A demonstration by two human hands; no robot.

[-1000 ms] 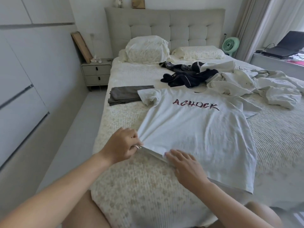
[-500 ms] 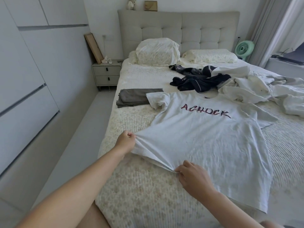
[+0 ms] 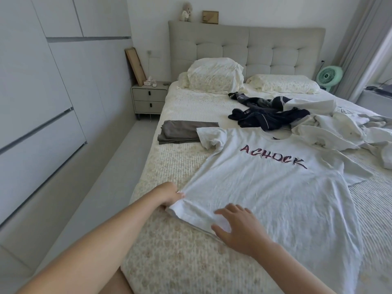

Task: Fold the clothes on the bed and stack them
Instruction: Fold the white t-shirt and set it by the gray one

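Letting go of the hem, right hand (image 3: 239, 228) now rests spread flat on the t-shirt (image 3: 275, 194); left hand (image 3: 169, 194) still pinches its corner. Shirt lies flat on the bed (image 3: 169, 251), ready to fold.

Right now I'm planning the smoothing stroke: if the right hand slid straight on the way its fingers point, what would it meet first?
Only white T-shirt; beyond, probably the left hand pinching the hem corner.

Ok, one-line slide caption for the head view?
Left hand pinches the hem corner of a white printed cotton T-shirt spread on the bed; right hand rests flat on it.
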